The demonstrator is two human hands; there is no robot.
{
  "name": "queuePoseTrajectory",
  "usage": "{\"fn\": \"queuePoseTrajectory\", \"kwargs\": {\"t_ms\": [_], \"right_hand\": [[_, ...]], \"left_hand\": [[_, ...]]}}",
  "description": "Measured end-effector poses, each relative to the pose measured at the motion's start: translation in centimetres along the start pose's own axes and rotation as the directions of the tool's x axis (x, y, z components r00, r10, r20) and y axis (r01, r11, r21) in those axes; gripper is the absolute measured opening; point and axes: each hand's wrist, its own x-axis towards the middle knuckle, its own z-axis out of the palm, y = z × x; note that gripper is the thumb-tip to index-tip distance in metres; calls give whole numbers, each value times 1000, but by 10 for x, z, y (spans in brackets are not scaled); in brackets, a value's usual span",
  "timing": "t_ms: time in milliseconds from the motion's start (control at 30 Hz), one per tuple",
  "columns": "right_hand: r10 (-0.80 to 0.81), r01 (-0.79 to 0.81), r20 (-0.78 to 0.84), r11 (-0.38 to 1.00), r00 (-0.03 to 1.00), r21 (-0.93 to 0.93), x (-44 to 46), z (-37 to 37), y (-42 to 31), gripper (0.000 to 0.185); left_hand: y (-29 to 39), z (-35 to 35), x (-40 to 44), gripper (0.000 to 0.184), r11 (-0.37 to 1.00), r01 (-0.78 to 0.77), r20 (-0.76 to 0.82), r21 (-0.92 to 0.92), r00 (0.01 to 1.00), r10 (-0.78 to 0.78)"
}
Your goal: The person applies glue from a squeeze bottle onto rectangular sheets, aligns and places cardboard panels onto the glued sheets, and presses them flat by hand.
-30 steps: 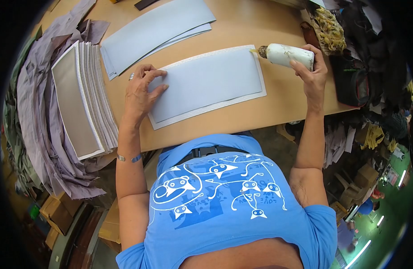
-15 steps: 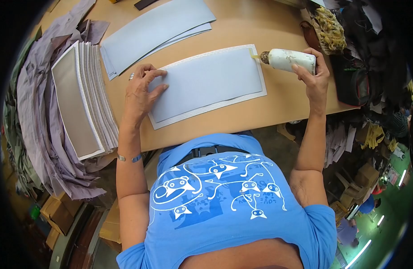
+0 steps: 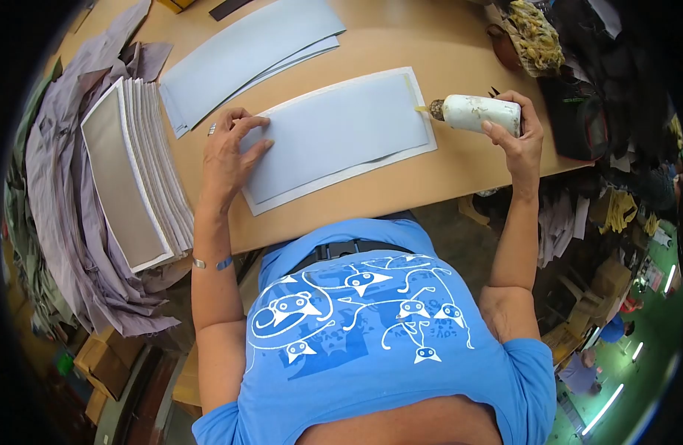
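A light blue-grey sheet (image 3: pixel 341 126) lies on a slightly larger white backing panel (image 3: pixel 319 183) whose border shows around it. My left hand (image 3: pixel 234 144) rests at the panel's left end, its thumb and forefinger apart and their tips touching the sheet. In my right hand (image 3: pixel 516 130) is a white, stained squeeze bottle (image 3: pixel 471 113), tipped sideways. Its crusted brown neck and yellowish tip (image 3: pixel 421 109) point left at the sheet's right edge. A faint yellowish strip (image 3: pixel 408 87) runs along that edge above the tip.
More blue-grey sheets (image 3: pixel 252 55) lie at the back of the table. On the left stands a row of white-edged panels (image 3: pixel 126 178) beside draped mauve fabric (image 3: pixel 67 208). A box with crusted yellow material (image 3: pixel 534 33) and a black bag (image 3: pixel 571 122) are at the right.
The bottle's tip has moved toward me along the sheet's right edge, leaving a yellowish strip behind it. My left hand keeps its place on the sheet. The whole view has shifted slightly.
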Motion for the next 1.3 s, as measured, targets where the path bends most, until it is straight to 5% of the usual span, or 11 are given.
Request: {"fn": "queuePoseTrajectory", "kwargs": {"t_ms": [1300], "right_hand": [[93,-95,-237,995,967,4,-92,6,-7,39]], "left_hand": [[-10,-1,3,30,998,-69,32,6,997,69]]}}
